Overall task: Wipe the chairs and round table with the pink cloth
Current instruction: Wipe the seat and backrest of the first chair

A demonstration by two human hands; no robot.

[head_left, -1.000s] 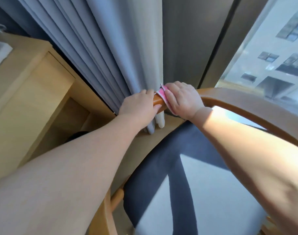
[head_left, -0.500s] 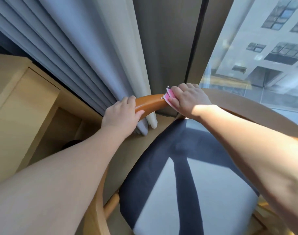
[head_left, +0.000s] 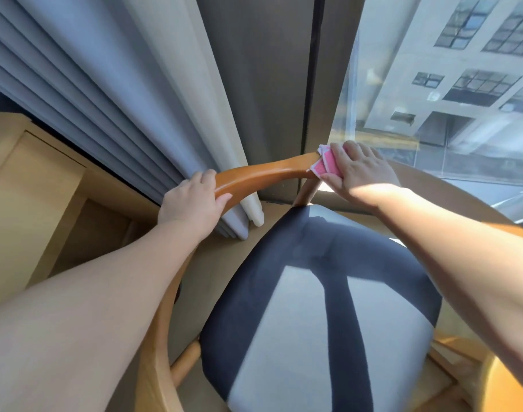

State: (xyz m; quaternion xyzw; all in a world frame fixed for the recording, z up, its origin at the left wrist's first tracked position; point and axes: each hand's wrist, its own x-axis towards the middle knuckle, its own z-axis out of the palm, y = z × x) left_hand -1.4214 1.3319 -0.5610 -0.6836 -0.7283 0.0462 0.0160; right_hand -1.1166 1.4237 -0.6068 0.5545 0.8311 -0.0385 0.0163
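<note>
grey pleated curtains (head_left: 129, 93) hang at the left of the head view, beside a dark window frame (head_left: 322, 69) and glass showing a pale building outside. a light wooden cabinet (head_left: 31, 188) stands at the far left. below, a wooden chair (head_left: 263, 173) with a curved top rail and a dark seat cushion (head_left: 302, 307), partly sunlit, fills the middle. the left hand (head_left: 192, 203) grips the rail near the curtains, fingers curled over the top, thumb underneath. the right hand (head_left: 362, 171) holds the pink cloth (head_left: 325, 165) against the rail further along, by the window frame, fingers bent over it. both hands sit apart on the same rail.
</note>
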